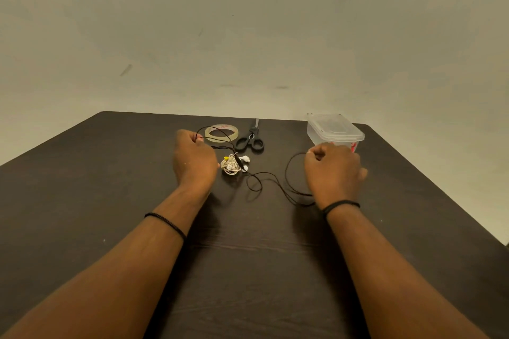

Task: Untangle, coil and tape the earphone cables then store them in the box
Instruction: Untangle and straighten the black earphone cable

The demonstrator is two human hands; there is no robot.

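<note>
Both hands are working the black earphone cable: the left hand pinches one end up near the tape roll, while the right hand is curled round the other end, just in front of the lidded clear box. The slack loops on the dark surface past a white earphone bundle, seemingly crossing it. Drawing the hands apart slowly, lifting the black strand clear of the white knot, should free it best. Scissors lie close behind; open room lies toward the near edge.
</note>
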